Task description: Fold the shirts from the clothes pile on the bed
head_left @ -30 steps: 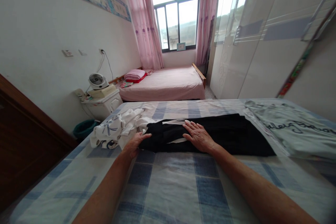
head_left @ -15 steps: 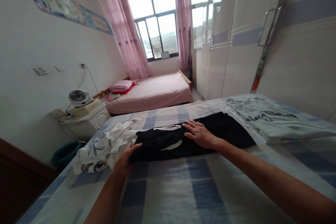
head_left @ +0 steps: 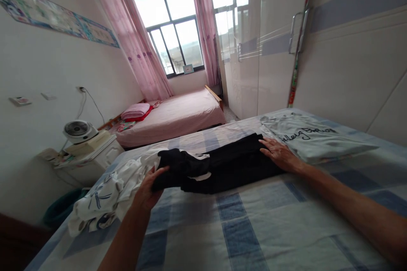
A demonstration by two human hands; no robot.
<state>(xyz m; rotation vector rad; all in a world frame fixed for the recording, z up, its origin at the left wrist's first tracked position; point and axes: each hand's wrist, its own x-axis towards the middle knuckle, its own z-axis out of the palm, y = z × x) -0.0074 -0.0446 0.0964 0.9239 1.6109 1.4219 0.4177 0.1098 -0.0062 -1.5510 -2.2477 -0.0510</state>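
A black garment (head_left: 235, 165) with white patches lies folded long and narrow across the checked bed sheet (head_left: 197, 228); its exact kind I cannot tell. At its left end my left hand (head_left: 149, 188) is closed on the cloth, thumb on top, and that end is raised a little. My right hand (head_left: 280, 154) rests on the right end with fingers outstretched, pressing from above. Close beyond my left hand sits a crumpled heap of white clothing (head_left: 104, 194) with dark blue markings. A pale grey-green shirt (head_left: 318, 139) with black lettering is spread flat to the right.
A white fan (head_left: 79, 131) stands on a box on the bedside cabinet (head_left: 108, 152). A green bin (head_left: 60, 207) is on the floor at left. Behind are a pink bed (head_left: 178, 114) beneath the window and a glossy wardrobe (head_left: 273, 76) along the right.
My right hand has slid from the garment's middle to its right end. My left hand has lifted the left end slightly. The view has turned to the right.
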